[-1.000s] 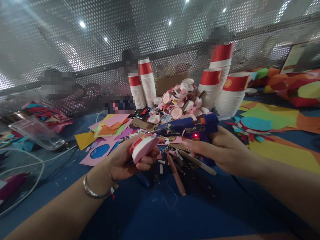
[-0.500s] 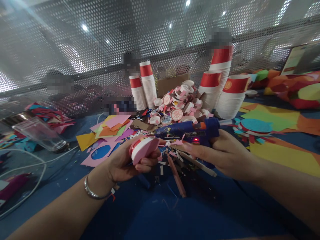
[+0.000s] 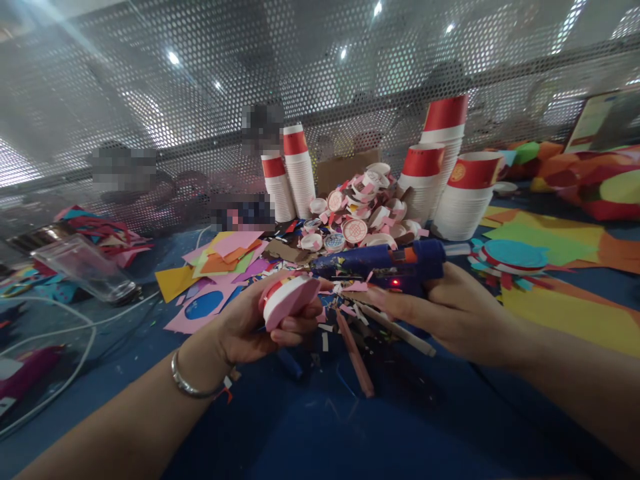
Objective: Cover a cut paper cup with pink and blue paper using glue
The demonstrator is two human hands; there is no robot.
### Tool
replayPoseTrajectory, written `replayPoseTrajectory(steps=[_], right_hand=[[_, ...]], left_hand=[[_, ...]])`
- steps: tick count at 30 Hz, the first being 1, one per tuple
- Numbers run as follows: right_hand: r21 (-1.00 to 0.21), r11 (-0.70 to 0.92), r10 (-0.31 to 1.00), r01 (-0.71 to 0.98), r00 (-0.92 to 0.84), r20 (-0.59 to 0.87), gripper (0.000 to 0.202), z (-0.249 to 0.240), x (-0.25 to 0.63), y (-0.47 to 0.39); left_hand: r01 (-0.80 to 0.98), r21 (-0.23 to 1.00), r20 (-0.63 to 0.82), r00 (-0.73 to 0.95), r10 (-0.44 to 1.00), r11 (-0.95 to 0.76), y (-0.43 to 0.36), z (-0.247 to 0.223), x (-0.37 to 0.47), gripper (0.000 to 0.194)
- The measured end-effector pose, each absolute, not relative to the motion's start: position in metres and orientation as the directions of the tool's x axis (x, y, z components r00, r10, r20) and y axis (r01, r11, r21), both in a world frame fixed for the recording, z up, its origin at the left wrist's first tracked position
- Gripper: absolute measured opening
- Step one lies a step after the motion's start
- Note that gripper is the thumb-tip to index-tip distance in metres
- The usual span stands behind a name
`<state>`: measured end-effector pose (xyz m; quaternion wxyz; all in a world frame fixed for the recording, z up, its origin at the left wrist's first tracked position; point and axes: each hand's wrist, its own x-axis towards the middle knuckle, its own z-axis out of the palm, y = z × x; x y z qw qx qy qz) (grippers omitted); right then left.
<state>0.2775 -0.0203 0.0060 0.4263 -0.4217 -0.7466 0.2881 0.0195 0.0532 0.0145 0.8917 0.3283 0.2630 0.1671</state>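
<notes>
My left hand [image 3: 250,327] is closed round a cut paper cup piece [image 3: 290,300], white and red with a pink paper face tilted toward me. My right hand [image 3: 450,310] grips a blue glue gun [image 3: 375,260] with a small red light on its side and a clear glue stick out of its back. The gun's nozzle points left, close to the cup piece; the fingers and cup piece partly hide its tip. Beneath both hands lie paper scraps and a pinkish rod [image 3: 354,353].
Behind stand stacks of paper cups [image 3: 463,197] beside a pile of cut cup pieces [image 3: 355,230]. Coloured paper [image 3: 230,260] lies left, a turquoise-topped disc [image 3: 515,257] right. A clear container [image 3: 90,270], white cable [image 3: 90,347] and purple tool [image 3: 33,370] are far left.
The whole view has shifted slightly. Both hands keep their holds, and the cup piece and glue gun stay almost in the same places.
</notes>
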Motion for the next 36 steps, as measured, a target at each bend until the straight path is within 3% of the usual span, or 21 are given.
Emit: replayPoseTrajectory(steps=[7, 11, 16, 24, 30, 36], right_hand=[[-0.779, 0.495, 0.867, 0.386, -0.282, 0.411, 0.034, 0.008, 0.278, -0.021], [-0.779, 0.489, 0.871, 0.393, -0.272, 0.409, 0.04, 0.008, 0.278, -0.022], [-0.789, 0.479, 0.877, 0.386, -0.254, 0.408, 0.03, 0.007, 0.275, -0.021], [-0.813, 0.46, 0.888, 0.356, -0.199, 0.415, 0.027, -0.002, 0.276, -0.015], [-0.81, 0.479, 0.878, 0.338, -0.187, 0.441, 0.042, 0.001, 0.276, -0.014], [-0.829, 0.478, 0.878, 0.291, -0.154, 0.452, 0.043, 0.003, 0.277, -0.013]], left_hand=[[-0.125, 0.669, -0.358, 0.81, 0.465, 0.733, 0.053, 0.018, 0.02, 0.028], [-0.128, 0.654, -0.362, 0.812, 0.457, 0.746, 0.055, 0.018, 0.02, 0.032], [-0.157, 0.644, -0.388, 0.777, 0.496, 0.749, 0.055, 0.017, 0.018, 0.038], [-0.206, 0.694, -0.422, 0.659, 0.622, 0.689, 0.049, 0.027, 0.028, 0.029], [-0.118, 0.83, -0.466, 0.391, 0.794, 0.545, 0.049, 0.028, 0.029, 0.017], [-0.134, 0.876, -0.361, 0.454, 0.814, 0.464, 0.044, 0.023, 0.03, 0.011]])
